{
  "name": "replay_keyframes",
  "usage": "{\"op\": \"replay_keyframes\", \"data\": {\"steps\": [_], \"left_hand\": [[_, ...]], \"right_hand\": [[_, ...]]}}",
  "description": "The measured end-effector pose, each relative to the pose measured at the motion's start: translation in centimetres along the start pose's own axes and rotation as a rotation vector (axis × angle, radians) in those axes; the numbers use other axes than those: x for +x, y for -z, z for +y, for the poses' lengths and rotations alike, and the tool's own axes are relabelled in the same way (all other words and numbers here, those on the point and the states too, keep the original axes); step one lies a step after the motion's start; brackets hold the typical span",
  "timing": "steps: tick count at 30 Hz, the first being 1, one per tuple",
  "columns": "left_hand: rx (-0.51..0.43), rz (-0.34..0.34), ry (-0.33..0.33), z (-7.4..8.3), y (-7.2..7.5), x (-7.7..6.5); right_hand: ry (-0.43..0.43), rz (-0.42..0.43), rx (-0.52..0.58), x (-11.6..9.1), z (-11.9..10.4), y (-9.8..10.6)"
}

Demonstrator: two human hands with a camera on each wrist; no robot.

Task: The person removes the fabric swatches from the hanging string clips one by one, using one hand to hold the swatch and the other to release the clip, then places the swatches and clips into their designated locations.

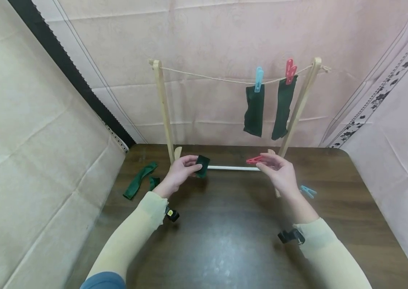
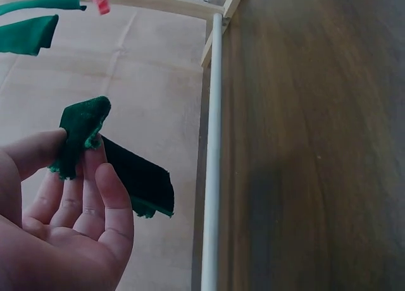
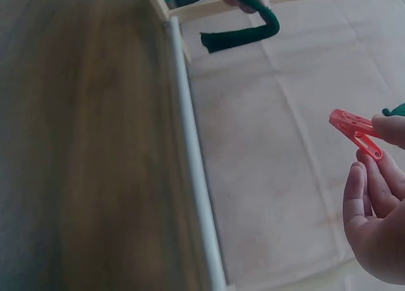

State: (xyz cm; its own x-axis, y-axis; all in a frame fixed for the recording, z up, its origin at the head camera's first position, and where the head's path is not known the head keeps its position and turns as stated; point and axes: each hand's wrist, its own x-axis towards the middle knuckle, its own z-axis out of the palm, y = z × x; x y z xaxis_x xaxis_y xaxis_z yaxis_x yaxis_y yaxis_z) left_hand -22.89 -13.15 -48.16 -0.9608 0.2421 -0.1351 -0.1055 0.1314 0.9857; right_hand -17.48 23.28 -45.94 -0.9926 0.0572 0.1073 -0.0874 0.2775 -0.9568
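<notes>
My left hand (image 1: 178,172) pinches a dark green cloth strip (image 1: 202,166) between thumb and fingers, near the left post of a small clothesline rack. In the left wrist view the strip (image 2: 85,130) is folded over the fingers, one end drooping beyond them. My right hand (image 1: 282,173) holds a red clothespin (image 1: 253,160) by its handle end, left of the right post. The right wrist view shows this clothespin (image 3: 355,131) pointing away from the fingertips. Above, two green cloths (image 1: 254,111) hang from the line (image 1: 207,77), one under a blue clothespin (image 1: 259,79), one under a red one.
Two green cloth pieces (image 1: 139,180) lie on the table at left, one partly behind the left wrist. A blue clothespin (image 1: 309,191) lies right of the right hand. Wooden posts (image 1: 163,104) and a white bar (image 1: 233,168) form the rack on the brown table (image 1: 204,249).
</notes>
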Motion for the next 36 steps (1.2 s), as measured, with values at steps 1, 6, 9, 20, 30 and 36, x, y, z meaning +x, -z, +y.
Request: {"op": "replay_keyframes", "data": {"steps": [1, 6, 9, 20, 30, 36], "left_hand": [[0.001, 0.006, 0.004, -0.3, 0.2, -0.1], [0.020, 0.036, 0.019, -1.5, 1.1, -0.4], [0.029, 0.055, 0.023, -2.2, 1.6, -0.7], [0.023, 0.112, 0.081, -4.8, 3.3, -2.5], [0.070, 0.129, 0.113, -6.8, 4.1, -4.3], [0.085, 0.120, 0.143, -7.3, 4.2, -5.1]], "right_hand": [[-0.011, -0.002, -0.005, -0.1, 0.3, 0.1], [-0.052, 0.000, 0.005, -0.5, 1.4, 0.8], [-0.073, 0.002, 0.028, -0.7, 2.0, 1.3], [-0.114, -0.036, 0.011, -2.2, 5.3, 2.8], [-0.187, -0.125, -0.039, -3.6, 7.3, 3.8], [-0.214, -0.157, -0.086, -4.1, 8.2, 4.0]]}}
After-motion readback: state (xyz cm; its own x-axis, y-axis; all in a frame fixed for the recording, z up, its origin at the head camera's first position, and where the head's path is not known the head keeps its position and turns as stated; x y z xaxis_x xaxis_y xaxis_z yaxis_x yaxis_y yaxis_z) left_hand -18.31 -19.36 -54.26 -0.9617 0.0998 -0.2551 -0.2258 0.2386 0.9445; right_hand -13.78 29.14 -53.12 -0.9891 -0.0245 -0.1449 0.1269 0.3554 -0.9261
